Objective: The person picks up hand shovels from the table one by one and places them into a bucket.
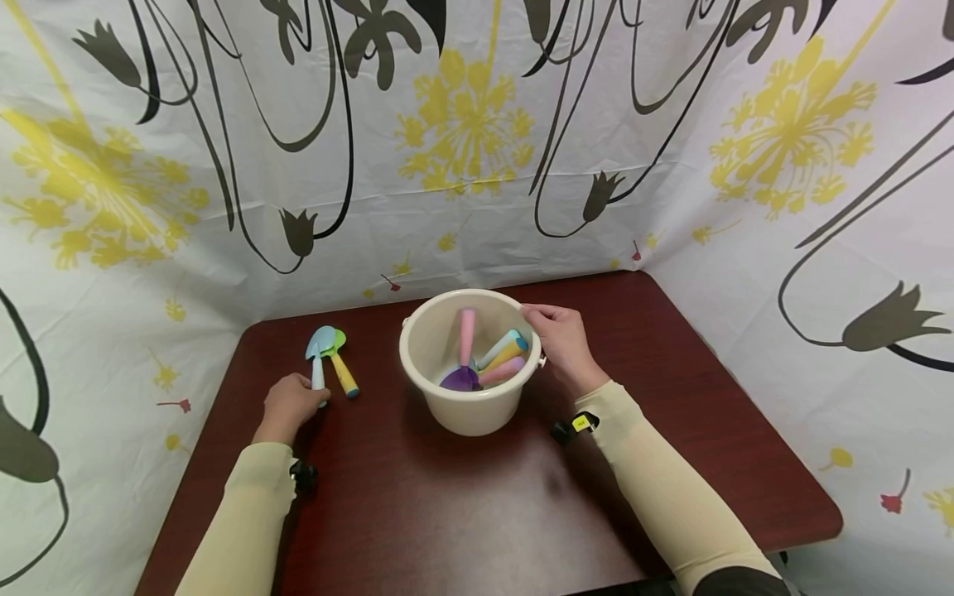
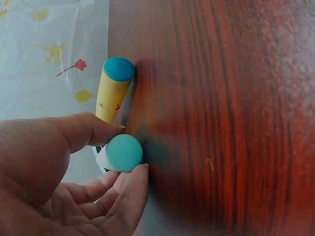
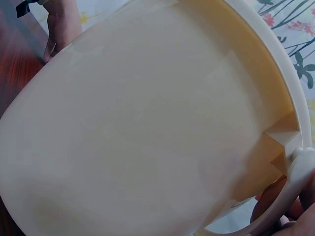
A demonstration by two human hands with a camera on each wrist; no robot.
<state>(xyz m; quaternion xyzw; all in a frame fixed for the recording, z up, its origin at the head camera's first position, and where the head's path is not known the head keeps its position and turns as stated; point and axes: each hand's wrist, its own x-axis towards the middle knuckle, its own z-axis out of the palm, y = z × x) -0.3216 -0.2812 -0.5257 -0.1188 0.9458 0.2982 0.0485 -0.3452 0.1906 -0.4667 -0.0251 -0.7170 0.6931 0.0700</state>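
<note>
Two small shovels lie left of the bucket (image 1: 465, 368); your left hand (image 1: 291, 406) pinches the teal-capped handle (image 2: 123, 153) between thumb and curled fingers, the yellow-handled one (image 2: 112, 93) just beside it. Likely the pick-up step: next calls for a clean lift. Your right hand (image 1: 562, 343) grips the bucket's rim.

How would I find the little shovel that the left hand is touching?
Look at the dark red table, left of the cream bucket. Two toy shovels lie side by side there. It is the left one, the blue shovel, its pale handle pinched by the left hand; the green shovel has a yellow handle.
</note>
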